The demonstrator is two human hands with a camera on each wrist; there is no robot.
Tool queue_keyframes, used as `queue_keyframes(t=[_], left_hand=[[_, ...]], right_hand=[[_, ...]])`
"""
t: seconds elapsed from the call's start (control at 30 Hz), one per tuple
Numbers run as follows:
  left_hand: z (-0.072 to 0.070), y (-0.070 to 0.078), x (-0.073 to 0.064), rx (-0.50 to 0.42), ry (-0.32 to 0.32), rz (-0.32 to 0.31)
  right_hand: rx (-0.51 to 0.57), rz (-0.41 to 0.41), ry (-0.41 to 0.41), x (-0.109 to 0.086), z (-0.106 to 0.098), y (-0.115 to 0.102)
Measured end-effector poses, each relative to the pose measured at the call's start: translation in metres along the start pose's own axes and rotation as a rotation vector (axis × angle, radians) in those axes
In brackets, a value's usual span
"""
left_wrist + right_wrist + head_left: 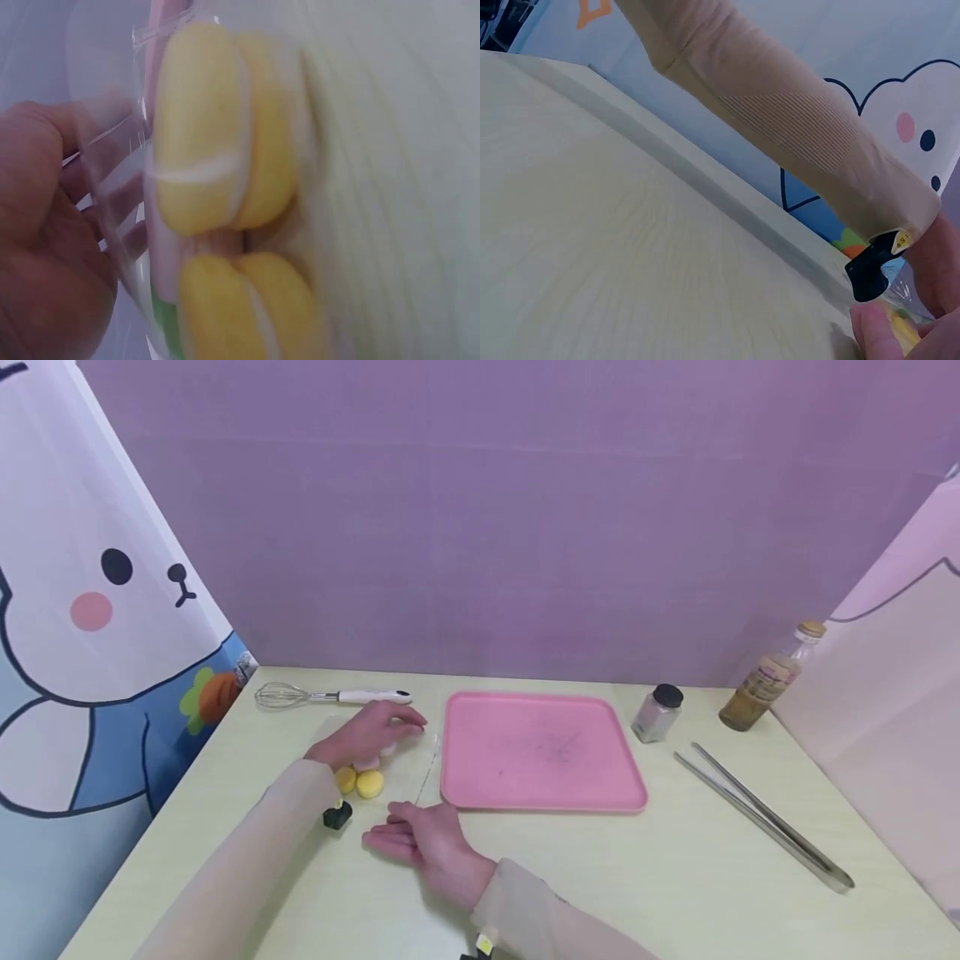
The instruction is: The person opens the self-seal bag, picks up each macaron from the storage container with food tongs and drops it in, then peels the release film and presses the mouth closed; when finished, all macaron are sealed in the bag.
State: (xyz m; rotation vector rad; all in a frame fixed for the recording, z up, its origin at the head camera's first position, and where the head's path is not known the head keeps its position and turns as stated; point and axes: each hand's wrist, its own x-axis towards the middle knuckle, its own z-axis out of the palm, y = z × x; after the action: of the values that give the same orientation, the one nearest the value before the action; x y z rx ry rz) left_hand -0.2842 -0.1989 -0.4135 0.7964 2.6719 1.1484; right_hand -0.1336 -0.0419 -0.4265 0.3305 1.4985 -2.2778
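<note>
Several yellow macarons (370, 784) lie in a clear plastic package (141, 34) on the left part of the table. In the left wrist view, the macarons' two halves with pale filling show through the film. My left hand (367, 732) reaches over the package, its fingers loosely bent beside the film; a firm grip is not visible. Pink pieces (367, 764) show under that hand. My right hand (438, 843) is in front of the package's near right corner, palm turned up and fingers extended to the left. Whether it touches the film is unclear.
A pink tray (540, 752) lies right of the hands. Behind the left hand is a whisk (330, 696). Farther right stand a black-capped jar (657, 714) and a corked bottle (768, 681), with metal tongs (765, 818) nearer the front.
</note>
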Motion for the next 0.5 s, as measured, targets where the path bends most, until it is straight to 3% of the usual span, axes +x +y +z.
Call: queue_keyframes(t=[0.2,0.5], left_hand=[[0.0002,0.0054,0.0044,0.002,-0.028,-0.006],[0.0010,0.0039,0.0081,0.034,-0.012,0.029]], right_hand=[[0.016,0.011,0.014,0.0063,0.0044,-0.0008],[0.023,0.022,-0.009,0.0074,0.0032,-0.0028]])
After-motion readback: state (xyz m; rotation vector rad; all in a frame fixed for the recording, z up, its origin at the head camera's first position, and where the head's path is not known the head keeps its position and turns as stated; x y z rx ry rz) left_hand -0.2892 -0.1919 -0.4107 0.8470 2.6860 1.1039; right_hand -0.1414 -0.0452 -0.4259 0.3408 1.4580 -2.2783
